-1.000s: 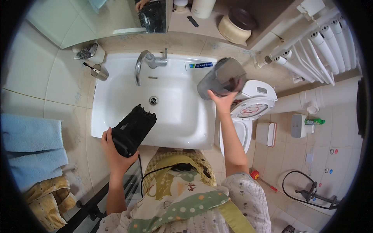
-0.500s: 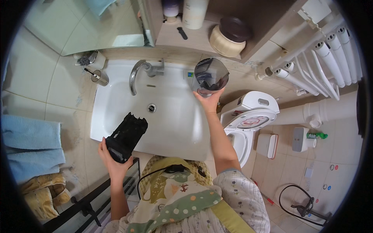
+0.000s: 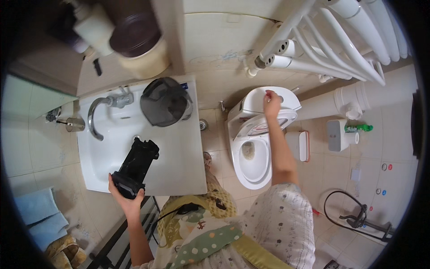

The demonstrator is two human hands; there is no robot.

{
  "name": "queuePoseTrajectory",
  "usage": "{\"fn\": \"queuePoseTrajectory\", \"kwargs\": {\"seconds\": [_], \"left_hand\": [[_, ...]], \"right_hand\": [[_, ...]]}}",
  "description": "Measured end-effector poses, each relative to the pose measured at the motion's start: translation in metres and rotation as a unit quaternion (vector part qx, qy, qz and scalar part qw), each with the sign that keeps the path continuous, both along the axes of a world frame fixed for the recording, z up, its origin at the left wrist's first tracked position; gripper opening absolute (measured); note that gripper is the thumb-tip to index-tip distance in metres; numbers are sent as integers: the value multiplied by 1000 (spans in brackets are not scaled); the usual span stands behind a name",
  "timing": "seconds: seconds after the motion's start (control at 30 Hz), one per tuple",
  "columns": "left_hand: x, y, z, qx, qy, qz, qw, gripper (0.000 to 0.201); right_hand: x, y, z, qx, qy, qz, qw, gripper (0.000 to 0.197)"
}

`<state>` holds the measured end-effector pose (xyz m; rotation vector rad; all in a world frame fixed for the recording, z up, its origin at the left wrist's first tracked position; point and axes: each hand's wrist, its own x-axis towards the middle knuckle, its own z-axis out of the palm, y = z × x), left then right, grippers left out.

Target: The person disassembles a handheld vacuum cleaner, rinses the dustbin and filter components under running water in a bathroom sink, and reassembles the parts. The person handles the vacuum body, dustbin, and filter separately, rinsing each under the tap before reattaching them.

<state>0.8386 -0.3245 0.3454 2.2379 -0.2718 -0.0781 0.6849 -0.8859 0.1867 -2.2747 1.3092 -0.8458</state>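
Housing (image 3: 139, 162), black, overhangs the sink (image 3: 181, 157), its base pinched in my left hand (image 3: 127, 202); a slack pinch could drop it. My right hand (image 3: 272, 106) curls over the toilet tank (image 3: 251, 100); contact cannot be determined. A knock could tip the grey container (image 3: 165, 102) near the sink's right edge; working room lies nearer me.

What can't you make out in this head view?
In the head view:
Silver round drain: partly covered by the oblong black plastic part.
Small blue item: mostly behind the curved grey translucent container.
White plastic pump bottle: details blurred.
Whether the right hand touches the white toilet tank: hand hides any contact.
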Motion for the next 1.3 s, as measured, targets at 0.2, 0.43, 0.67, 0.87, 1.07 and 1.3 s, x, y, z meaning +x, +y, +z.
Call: {"fn": "queuePoseTrajectory", "kwargs": {"seconds": [0.2,0.43,0.67,0.87,1.07,1.3], "left_hand": [[-4,-44,-8,28,-53,-24,998,107],[-11,-64,-7,92,-57,-15,994,106],[-4,-74,-3,113,-76,-5,991,104],[-14,-56,-6,134,-67,26,988,103],[-8,-29,-14,91,-44,11,995,103],[24,44,-40,126,-59,-4,990,103]], "right_hand": [[-44,-110,-39,134,419,-48,897,35],[-27,-134,-18,205,494,27,845,47],[-62,-183,-132,4,516,7,856,61],[-23,-148,-44,172,527,48,831,65],[-92,-155,-61,88,237,105,962,42],[-34,105,55,-19,-80,155,984,7]]}}
